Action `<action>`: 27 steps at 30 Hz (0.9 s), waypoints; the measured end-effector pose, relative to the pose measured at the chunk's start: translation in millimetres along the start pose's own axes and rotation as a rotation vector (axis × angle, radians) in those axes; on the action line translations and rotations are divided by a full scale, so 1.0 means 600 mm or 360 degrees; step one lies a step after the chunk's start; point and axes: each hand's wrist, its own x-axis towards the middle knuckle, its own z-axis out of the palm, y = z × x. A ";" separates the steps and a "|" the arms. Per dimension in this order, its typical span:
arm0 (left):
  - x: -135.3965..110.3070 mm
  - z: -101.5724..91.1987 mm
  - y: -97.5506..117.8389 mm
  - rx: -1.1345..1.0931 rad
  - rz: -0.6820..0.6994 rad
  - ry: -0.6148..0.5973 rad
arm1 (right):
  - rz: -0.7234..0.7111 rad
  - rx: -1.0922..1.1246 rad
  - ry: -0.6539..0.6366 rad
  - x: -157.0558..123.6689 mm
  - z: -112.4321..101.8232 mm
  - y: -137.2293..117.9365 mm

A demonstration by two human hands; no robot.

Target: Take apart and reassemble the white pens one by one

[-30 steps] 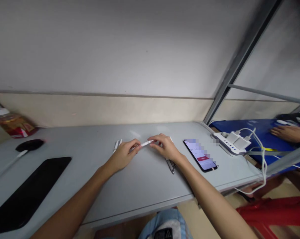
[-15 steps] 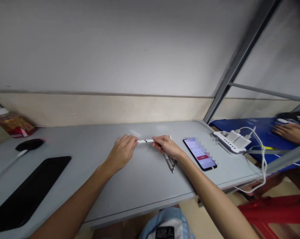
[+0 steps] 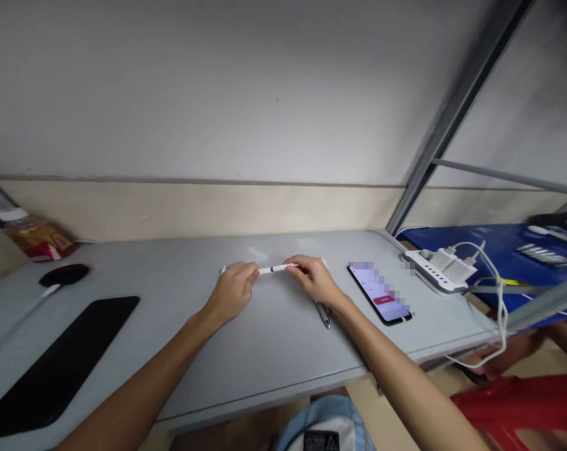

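The left hand (image 3: 233,289) and right hand (image 3: 317,280) pinch a white pen (image 3: 280,268) from both sides above the grey table (image 3: 264,351), so the step looks like two-handed pen work, and the next move seems to need steady fingers.

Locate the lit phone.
In the head view, the phone lies on the desk right of centre, between the right hand and the power strip.

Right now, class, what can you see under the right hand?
Silver pen ends stick out beneath the right hand; most of their length is covered, so I cannot count them.
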 end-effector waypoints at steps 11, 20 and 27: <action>0.000 -0.009 0.007 0.0060 0.0064 -0.0065 | 0.0119 0.0138 0.0072 0.002 0.005 0.017; 0.001 -0.012 0.010 0.0083 0.0028 -0.0094 | 0.0183 0.0080 0.0099 0.003 0.001 0.024; 0.001 -0.013 0.012 0.0037 0.0006 -0.0097 | 0.0177 0.0010 0.0058 0.003 0.003 0.027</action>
